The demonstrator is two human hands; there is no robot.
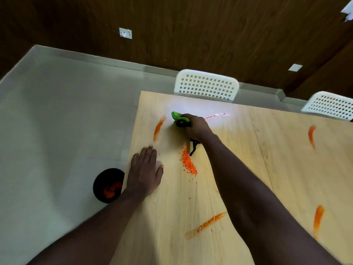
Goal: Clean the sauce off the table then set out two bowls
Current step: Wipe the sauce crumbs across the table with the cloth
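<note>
My right hand (196, 127) grips a green and black cleaning tool (178, 119) pressed onto the light wooden table (248, 159), near its far left part. A black strap (193, 148) hangs below that wrist. My left hand (146, 171) lies flat with straight fingers on the table's left edge. Orange sauce streaks mark the wood: one far left (159, 128), one beyond the tool (216, 115), one near me (206, 224), two at the right (311, 135) (318, 219). A patch of orange crumbs (188, 162) lies between my hands.
A black bowl (108, 185) with orange stuff inside sits on the pale floor beside the table's left edge. Two white perforated chairs (207, 85) (330, 105) stand at the table's far side. Dark wooden walls rise behind.
</note>
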